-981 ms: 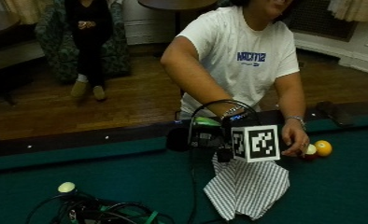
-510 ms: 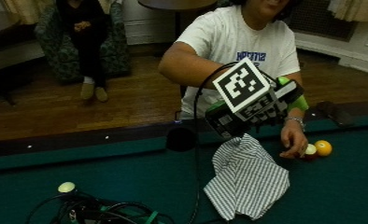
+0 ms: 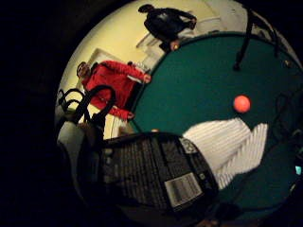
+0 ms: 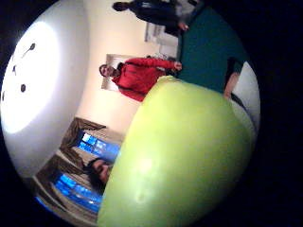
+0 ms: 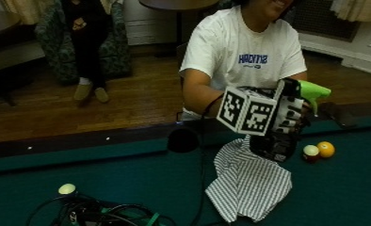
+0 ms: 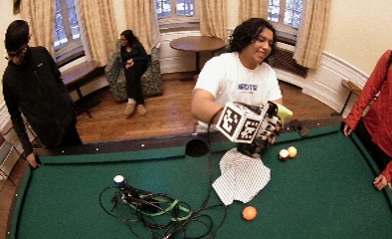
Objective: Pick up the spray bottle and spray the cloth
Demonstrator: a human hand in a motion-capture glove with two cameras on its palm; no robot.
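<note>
Green felt covers the pool table, and at its left end a tangle of cables is seen with a pale ball beside it. Further right, a striped cloth is spread on the felt near the rail, one corner lifted toward the hand above it. The gloved right hand is held over that corner, its fingers curled round the dark body of the spray bottle, whose green head points rightward, away from the cloth. To spray well, the nozzle would probably need to be tilted down toward the middle of the cloth before the trigger is squeezed. At the far right, a white-and-red ball and a yellow ball are seen side by side on the felt.
</note>
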